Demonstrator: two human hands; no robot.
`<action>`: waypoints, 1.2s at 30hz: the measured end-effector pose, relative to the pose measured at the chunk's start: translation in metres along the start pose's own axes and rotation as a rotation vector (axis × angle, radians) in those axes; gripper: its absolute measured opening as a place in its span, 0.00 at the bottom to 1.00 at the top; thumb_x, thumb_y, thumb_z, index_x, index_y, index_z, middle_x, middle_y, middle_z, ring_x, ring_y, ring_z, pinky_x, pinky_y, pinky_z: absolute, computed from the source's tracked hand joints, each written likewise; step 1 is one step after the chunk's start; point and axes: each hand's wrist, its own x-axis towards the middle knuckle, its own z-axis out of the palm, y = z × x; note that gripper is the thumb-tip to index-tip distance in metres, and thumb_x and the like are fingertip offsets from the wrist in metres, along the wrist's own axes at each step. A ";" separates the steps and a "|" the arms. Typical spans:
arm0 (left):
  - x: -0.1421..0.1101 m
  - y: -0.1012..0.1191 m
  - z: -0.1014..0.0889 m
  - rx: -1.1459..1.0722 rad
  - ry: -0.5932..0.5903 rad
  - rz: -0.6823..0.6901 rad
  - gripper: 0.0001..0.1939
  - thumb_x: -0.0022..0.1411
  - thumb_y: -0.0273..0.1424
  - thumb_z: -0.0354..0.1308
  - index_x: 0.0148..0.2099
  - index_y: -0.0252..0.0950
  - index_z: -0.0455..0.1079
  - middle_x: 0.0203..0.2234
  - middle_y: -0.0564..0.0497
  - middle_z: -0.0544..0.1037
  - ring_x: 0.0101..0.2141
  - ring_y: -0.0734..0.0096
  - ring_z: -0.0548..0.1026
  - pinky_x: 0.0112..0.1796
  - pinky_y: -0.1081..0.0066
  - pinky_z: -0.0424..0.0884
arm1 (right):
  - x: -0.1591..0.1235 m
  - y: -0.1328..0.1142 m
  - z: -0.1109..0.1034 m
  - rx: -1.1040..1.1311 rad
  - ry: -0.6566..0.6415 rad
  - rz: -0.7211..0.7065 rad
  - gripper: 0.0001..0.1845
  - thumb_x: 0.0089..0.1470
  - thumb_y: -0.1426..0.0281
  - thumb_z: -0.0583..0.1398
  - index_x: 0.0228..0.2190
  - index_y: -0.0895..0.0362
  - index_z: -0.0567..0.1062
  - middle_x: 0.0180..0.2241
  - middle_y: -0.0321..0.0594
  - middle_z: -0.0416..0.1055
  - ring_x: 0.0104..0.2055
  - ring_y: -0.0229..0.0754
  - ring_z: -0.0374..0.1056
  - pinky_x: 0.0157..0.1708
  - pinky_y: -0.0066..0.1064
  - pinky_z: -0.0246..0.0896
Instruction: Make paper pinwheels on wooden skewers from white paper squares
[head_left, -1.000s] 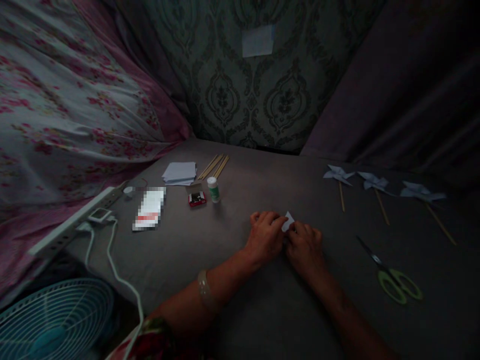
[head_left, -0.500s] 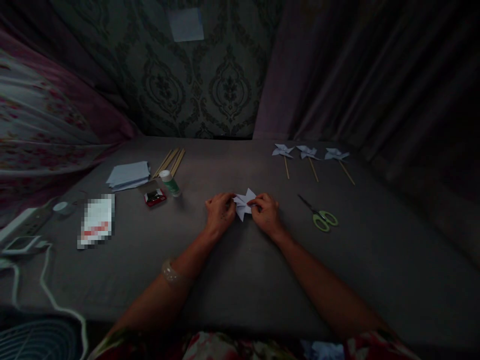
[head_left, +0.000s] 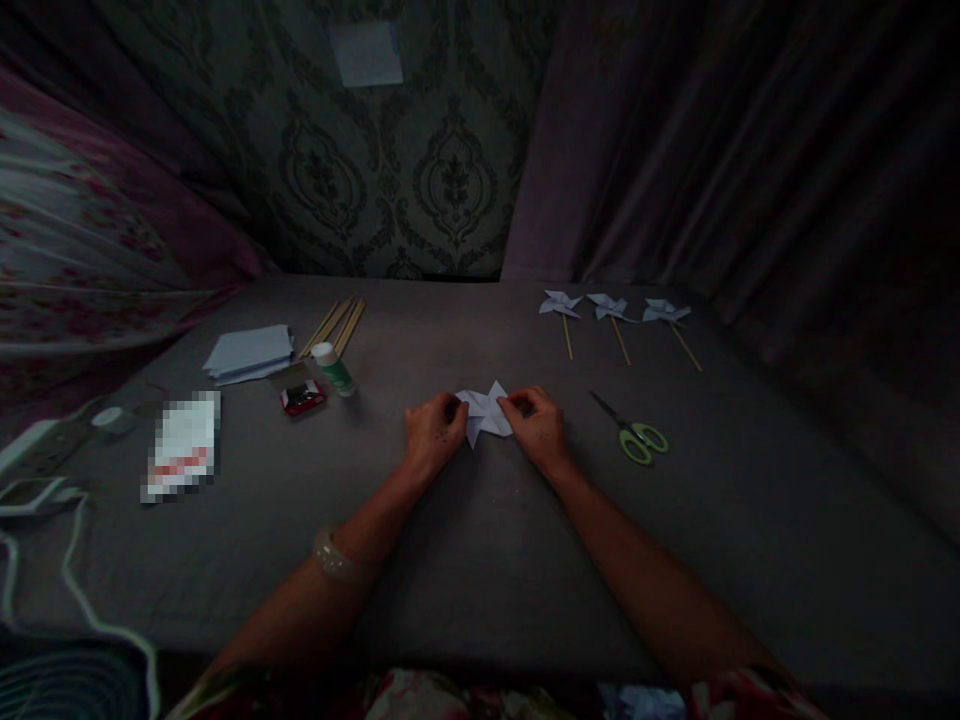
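Note:
A white folded paper pinwheel (head_left: 487, 412) with pointed blades is held between my two hands, low over the middle of the table. My left hand (head_left: 436, 432) pinches its left blade between thumb and fingers. On the other side my right hand (head_left: 537, 424) pinches the right blade in the same way. No stick shows on this pinwheel. Green-handled scissors (head_left: 634, 436) lie to the right of my right hand, blades pointing up and left. A glue stick (head_left: 334, 370) stands to the left of my left hand, beside a small red box (head_left: 303, 396) with dark contents.
Three finished-looking pinwheels on sticks (head_left: 609, 306) lie at the back right. Several wooden sticks (head_left: 333, 326) and a stack of white paper (head_left: 249, 354) are at the back left. Further left are a blurred packet (head_left: 183, 445), a small round container (head_left: 114, 420) and a power strip (head_left: 45, 450) with a white cable.
Both hands have moved slightly apart on the pinwheel, so more of its middle shows. My fingers now sit at its outer blades. The whole view has shifted a little.

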 end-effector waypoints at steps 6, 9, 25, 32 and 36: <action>-0.010 0.006 0.000 0.151 -0.060 0.049 0.13 0.59 0.38 0.58 0.43 0.36 0.71 0.36 0.45 0.80 0.41 0.57 0.76 0.46 0.59 0.64 | 0.010 0.012 -0.012 0.124 0.179 0.179 0.19 0.54 0.57 0.53 0.27 0.57 0.75 0.27 0.43 0.75 0.31 0.43 0.68 0.33 0.33 0.61; -0.012 0.005 0.001 0.149 -0.085 0.072 0.12 0.59 0.31 0.56 0.46 0.36 0.69 0.37 0.45 0.80 0.42 0.59 0.76 0.45 0.61 0.64 | 0.009 0.013 -0.012 0.131 0.146 0.167 0.19 0.54 0.57 0.53 0.29 0.57 0.76 0.28 0.43 0.76 0.31 0.43 0.70 0.34 0.33 0.62; 0.035 -0.028 -0.002 -0.041 -0.029 0.088 0.11 0.60 0.27 0.53 0.41 0.39 0.76 0.37 0.49 0.81 0.41 0.62 0.77 0.48 0.61 0.64 | -0.007 0.000 -0.011 -0.218 -0.204 -0.249 0.15 0.49 0.76 0.58 0.39 0.52 0.77 0.42 0.42 0.73 0.47 0.48 0.65 0.48 0.42 0.54; 0.058 -0.030 0.000 -0.200 -0.114 0.058 0.12 0.57 0.27 0.54 0.41 0.37 0.77 0.38 0.47 0.81 0.41 0.62 0.77 0.48 0.62 0.66 | -0.011 -0.001 -0.012 -0.243 -0.301 -0.342 0.18 0.47 0.76 0.60 0.42 0.51 0.75 0.45 0.42 0.71 0.50 0.49 0.63 0.49 0.43 0.53; 0.067 -0.028 0.000 -0.167 -0.158 0.067 0.13 0.57 0.27 0.54 0.43 0.36 0.77 0.39 0.46 0.81 0.42 0.61 0.76 0.49 0.60 0.66 | -0.012 -0.003 -0.012 -0.272 -0.289 -0.378 0.15 0.49 0.75 0.61 0.40 0.52 0.76 0.46 0.42 0.71 0.50 0.49 0.62 0.50 0.43 0.52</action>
